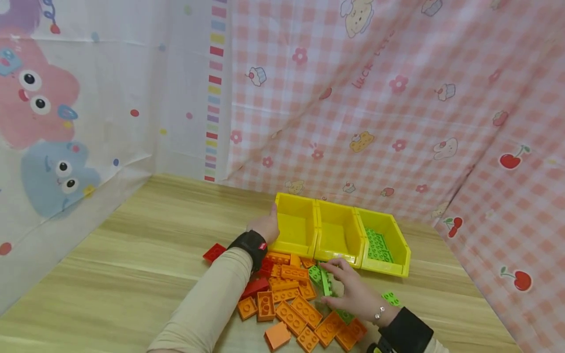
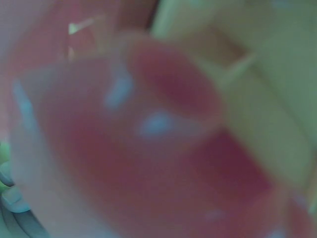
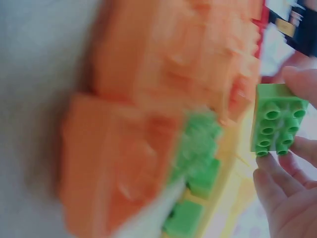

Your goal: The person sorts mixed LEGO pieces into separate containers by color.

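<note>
My left hand (image 1: 265,228) is beside the left yellow bin (image 1: 295,225), thumb along its side wall; whether it grips the wall is hidden. In the left wrist view, blurred red bricks (image 2: 148,148) fill the picture, with fingertips (image 2: 15,198) at the left edge. Over the pile in the head view, my right hand (image 1: 353,294) pinches a green toy building brick (image 3: 277,119) by its ends, between thumb and fingers, studs showing in the right wrist view. Another green brick (image 1: 315,274) lies just left of it, and orange bricks (image 1: 291,318) spread below.
The middle bin (image 1: 337,235) and right bin (image 1: 403,260) join the left one; green bricks (image 1: 377,245) lie in the right bin. A red brick (image 1: 215,253) lies left of the pile, a green one (image 1: 391,298) right of my right hand. Patterned cloth (image 1: 309,122) hangs behind the table.
</note>
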A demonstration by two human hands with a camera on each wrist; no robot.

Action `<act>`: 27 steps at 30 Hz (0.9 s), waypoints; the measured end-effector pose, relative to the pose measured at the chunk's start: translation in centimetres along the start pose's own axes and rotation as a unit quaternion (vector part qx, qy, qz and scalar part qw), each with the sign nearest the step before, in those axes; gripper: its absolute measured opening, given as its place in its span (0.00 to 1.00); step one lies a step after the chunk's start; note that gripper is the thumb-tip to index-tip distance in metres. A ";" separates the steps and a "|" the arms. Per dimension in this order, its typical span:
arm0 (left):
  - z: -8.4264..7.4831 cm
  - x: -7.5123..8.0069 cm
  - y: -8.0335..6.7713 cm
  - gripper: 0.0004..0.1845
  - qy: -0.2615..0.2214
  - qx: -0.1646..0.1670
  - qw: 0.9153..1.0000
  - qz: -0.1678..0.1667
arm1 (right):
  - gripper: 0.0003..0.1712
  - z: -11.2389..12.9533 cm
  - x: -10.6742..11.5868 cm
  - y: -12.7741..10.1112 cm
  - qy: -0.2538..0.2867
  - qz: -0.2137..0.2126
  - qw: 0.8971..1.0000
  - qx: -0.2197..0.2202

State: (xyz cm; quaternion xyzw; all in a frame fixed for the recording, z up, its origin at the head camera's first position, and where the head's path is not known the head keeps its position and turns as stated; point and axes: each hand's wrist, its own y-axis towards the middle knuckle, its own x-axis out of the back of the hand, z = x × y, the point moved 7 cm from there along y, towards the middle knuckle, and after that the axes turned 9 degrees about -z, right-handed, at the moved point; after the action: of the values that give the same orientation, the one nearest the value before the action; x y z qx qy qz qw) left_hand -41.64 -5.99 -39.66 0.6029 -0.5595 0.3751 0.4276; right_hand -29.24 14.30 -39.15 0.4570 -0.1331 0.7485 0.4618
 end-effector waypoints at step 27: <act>-1.1 -0.1 -0.6 0.41 -0.016 -0.014 1.000 0.002 | 0.10 -11.6 10.9 2.1 -0.497 0.057 0.863 -0.068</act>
State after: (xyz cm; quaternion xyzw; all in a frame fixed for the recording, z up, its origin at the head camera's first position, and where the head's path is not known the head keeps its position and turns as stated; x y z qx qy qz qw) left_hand -41.03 -4.96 -39.44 0.6016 -0.5726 0.3583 0.4265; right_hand -39.17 26.59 -36.22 0.7280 -0.4210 0.4358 0.3207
